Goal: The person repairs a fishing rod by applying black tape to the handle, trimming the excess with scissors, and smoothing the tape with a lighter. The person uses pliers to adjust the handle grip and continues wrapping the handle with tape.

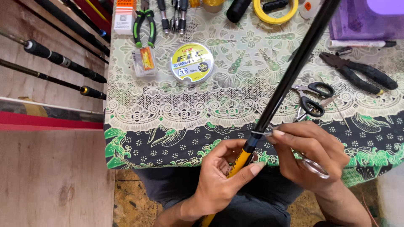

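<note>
A long black fishing rod (pixel 294 67) with a yellow lower section (pixel 240 162) runs diagonally from the top right down toward my lap. My left hand (pixel 219 172) is wrapped around the yellow part just below the black joint. My right hand (pixel 311 153) pinches a thin metal piece (pixel 261 133) against the rod at that joint, and a silvery ring (pixel 314 167) shows under its fingers. Both hands sit just in front of the table's near edge.
The table carries a patterned lace cloth (pixel 168 126) with a round line spool (pixel 191 63), small scissors (pixel 313 98), black pliers (pixel 357 71), green-handled pliers (pixel 144 25), a yellow tape roll (pixel 275 12) and a purple box (pixel 366 19). Several rods (pixel 63 61) lean at left.
</note>
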